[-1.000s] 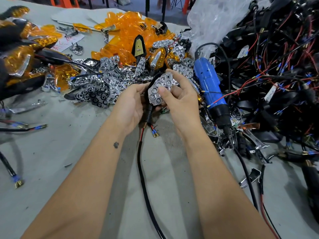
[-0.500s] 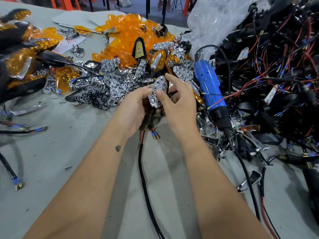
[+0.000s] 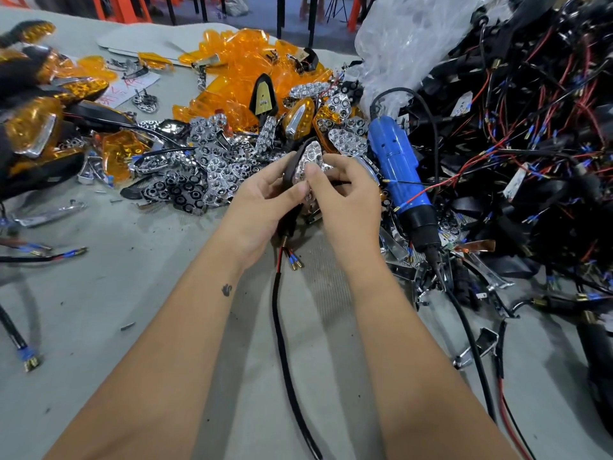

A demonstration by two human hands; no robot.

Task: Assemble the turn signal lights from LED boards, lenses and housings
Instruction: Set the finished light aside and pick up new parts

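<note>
Both hands have tilted the chrome reflector edgewise at frame centre; left hand grips the black housing, right hand pinches the reflector. Seating unfinished, amber lenses await.

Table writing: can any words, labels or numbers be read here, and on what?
Nothing can be read for certain.
White paper slip: red handwritten marks, too blurred to read.
Gold plate on the upright black housing: small dark print, too small to read.
White tags among the wire harnesses: blank or illegible.
</note>
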